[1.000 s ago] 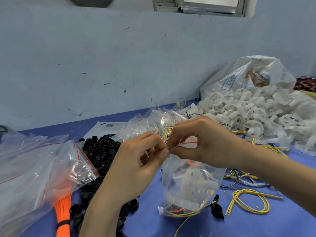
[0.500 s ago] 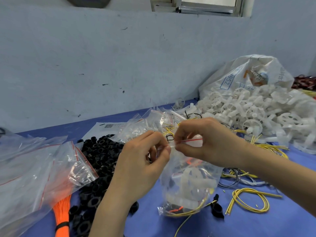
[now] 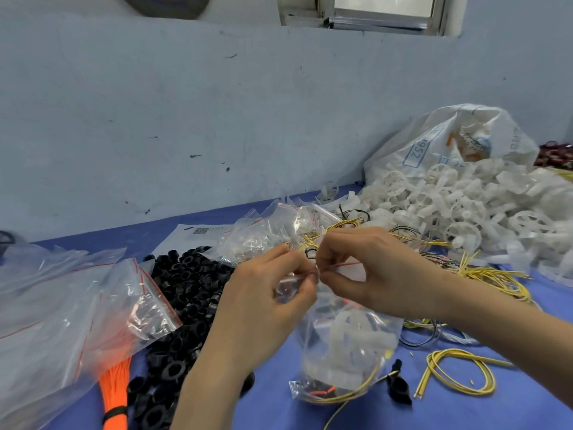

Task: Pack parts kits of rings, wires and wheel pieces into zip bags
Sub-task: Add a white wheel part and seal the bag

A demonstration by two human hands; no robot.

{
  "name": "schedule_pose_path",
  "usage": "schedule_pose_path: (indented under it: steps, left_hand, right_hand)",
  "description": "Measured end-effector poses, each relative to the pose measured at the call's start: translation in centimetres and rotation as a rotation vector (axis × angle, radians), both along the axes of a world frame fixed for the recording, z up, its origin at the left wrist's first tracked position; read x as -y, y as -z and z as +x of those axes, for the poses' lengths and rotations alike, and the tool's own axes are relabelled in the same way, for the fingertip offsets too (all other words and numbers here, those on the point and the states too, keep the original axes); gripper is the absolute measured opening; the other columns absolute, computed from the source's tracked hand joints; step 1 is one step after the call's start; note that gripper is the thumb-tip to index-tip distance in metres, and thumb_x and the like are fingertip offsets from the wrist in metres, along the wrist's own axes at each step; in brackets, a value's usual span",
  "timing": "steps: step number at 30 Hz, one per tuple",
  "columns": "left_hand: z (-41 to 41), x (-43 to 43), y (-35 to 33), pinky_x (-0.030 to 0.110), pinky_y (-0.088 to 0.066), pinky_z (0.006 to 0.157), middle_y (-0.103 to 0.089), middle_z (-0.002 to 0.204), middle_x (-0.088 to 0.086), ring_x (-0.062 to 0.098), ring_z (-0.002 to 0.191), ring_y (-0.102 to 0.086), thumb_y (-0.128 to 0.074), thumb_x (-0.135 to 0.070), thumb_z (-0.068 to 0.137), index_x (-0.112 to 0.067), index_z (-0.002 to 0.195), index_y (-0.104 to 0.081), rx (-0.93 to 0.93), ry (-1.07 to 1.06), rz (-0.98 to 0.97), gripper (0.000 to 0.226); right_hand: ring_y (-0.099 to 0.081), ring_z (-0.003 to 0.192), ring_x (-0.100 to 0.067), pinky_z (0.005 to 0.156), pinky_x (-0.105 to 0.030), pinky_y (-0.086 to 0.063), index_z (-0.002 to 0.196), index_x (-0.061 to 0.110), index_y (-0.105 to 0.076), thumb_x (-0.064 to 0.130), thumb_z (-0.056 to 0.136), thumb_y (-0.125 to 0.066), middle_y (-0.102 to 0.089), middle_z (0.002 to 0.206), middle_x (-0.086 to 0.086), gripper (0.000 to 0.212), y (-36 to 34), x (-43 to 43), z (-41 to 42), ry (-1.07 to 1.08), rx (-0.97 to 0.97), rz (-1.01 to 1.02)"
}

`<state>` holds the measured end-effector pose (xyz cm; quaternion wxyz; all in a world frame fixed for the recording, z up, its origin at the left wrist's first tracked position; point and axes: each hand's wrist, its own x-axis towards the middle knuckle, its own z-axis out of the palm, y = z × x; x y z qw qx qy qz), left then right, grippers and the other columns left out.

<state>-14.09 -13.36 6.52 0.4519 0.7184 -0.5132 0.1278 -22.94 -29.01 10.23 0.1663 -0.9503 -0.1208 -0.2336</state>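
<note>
Both hands are up over the blue table [image 3: 527,411], meeting at the red-lined top edge of 1 clear zip bag [image 3: 347,346]. The left hand [image 3: 266,305] pinches that edge between thumb and forefinger, its other fingers curled in. The right hand [image 3: 381,274] pinches the same strip just beside it, fingertips nearly touching the left's. The bag hangs below them, its bottom resting on the table, and it's loaded: white wheel pieces, a yellow wire looped along the bottom, a bit of orange and something black. 1 yellow wire end pokes out at the lower corner.

Left of the bag lies the heap of black rings [image 3: 186,290], with a pile of empty zip bags [image 3: 46,305] and an orange wire bundle [image 3: 114,395] beyond. On the right, a coil of yellow wire [image 3: 459,377] lies near the bag, and the big mound of white wheel pieces [image 3: 465,206] spills from a white sack [image 3: 449,138].
</note>
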Motion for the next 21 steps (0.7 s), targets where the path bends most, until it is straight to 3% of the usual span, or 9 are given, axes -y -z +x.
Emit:
schedule_pose_path:
  steps: [4,7,10,18,21]
  left_hand:
    - [0.3,-0.2,-0.2,0.016,-0.04,0.062,-0.058,0.073,-0.011,0.007,0.069,-0.056,-0.051,-0.035,0.079,-0.02,0.072,-0.062,0.036,-0.016,-0.016,0.02]
    - [0.9,-0.7,-0.1,0.021,-0.046,0.067,-0.063,0.078,-0.012,0.007,0.074,-0.061,-0.059,-0.029,0.083,-0.02,0.078,-0.068,-0.019,0.018,0.004,0.014]
    - [1.4,-1.1,-0.1,0.017,-0.045,0.071,-0.066,0.08,-0.013,0.007,0.078,-0.062,-0.066,-0.024,0.083,-0.02,0.081,-0.073,-0.023,0.031,0.005,0.009]
    - [2.0,-1.7,-0.1,0.012,-0.04,0.061,-0.06,0.078,-0.016,0.008,0.07,-0.058,-0.064,-0.025,0.081,-0.021,0.073,-0.067,-0.019,-0.046,-0.026,0.009]
    - [2.1,-1.7,0.0,0.013,-0.04,0.059,-0.06,0.078,-0.016,0.011,0.067,-0.056,-0.071,-0.025,0.085,-0.023,0.074,-0.068,-0.015,-0.045,-0.012,0.012]
  right_hand:
    - [-0.05,0.067,-0.008,0.068,-0.036,-0.048,0.079,0.016,-0.059,0.015,0.08,-0.066,-0.054,0.073,0.012,0.007,-0.5,0.1,0.2,0.004,-0.001,-0.029]
    - [-0.053,0.069,-0.011,0.068,-0.034,-0.047,0.079,0.015,-0.061,0.015,0.081,-0.066,-0.056,0.075,0.01,0.006,-0.6,-0.3,0.4,-0.017,-0.014,-0.055]
    - [-0.058,0.074,-0.012,0.074,-0.035,-0.049,0.083,0.015,-0.064,0.016,0.084,-0.067,-0.063,0.079,0.007,0.003,-0.7,-0.4,0.8,-0.016,-0.076,-0.036]
    - [-0.057,0.072,-0.008,0.072,-0.025,-0.044,0.082,0.015,-0.067,0.017,0.085,-0.067,-0.062,0.076,0.011,0.004,-1.7,-0.2,1.2,0.043,-0.086,-0.091]
    - [-0.059,0.075,-0.011,0.073,-0.03,-0.046,0.085,0.013,-0.068,0.018,0.086,-0.066,-0.065,0.081,0.007,0.005,-1.4,-0.4,1.4,0.011,-0.08,-0.094]
